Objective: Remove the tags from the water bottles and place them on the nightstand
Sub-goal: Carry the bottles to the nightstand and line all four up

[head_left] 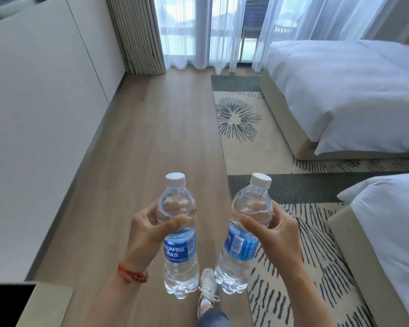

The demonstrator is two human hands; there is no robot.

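Observation:
I hold two clear water bottles upright in front of me, each with a white cap and a blue label. My left hand (pixel 149 228) grips the left bottle (pixel 178 241) around its upper body, just above the label. My right hand (pixel 273 228) grips the right bottle (pixel 242 241) the same way; this bottle leans slightly to the right at the top. No hanging tag shows on either bottle neck. No nightstand is in view.
Wooden floor (pixel 151 138) runs ahead to sheer curtains (pixel 198 31) at a window. A patterned rug (pixel 243 121) and two white beds (pixel 340 90) (pixel 392 232) lie to the right. A white wall panel (pixel 45 114) lines the left. A beige furniture corner (pixel 33 303) sits bottom left.

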